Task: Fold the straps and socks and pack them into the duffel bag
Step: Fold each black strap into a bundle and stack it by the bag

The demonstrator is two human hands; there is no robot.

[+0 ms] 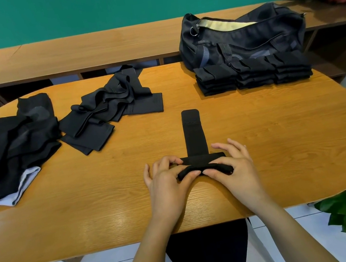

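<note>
We have a long black strap (193, 134) on the table (282, 135). The table is smooth, shiny wood with round ends. The strap looks soft and a bit fuzzy. It lies flat and straight, pointing away from us, and its far end is rounded. The near end is rolled up into a fat little tube that lies sideways.

Our left hand (166, 177) pinches the left end of the roll, with the thumb in front and the fingers curled over the top. Our right hand (232, 164) pinches the right end the same way. Our thumbs almost meet in the middle.

Far on the right sits the duffel bag (243, 36), dark and floppy, with its zip open and pale yellow cloth inside. Just in front of it are folded stacks (254, 73), neat and square. Far on the left is a loose pile (108, 105) of black strips, all twisted. Further left are more dark clothes (9, 144).
</note>
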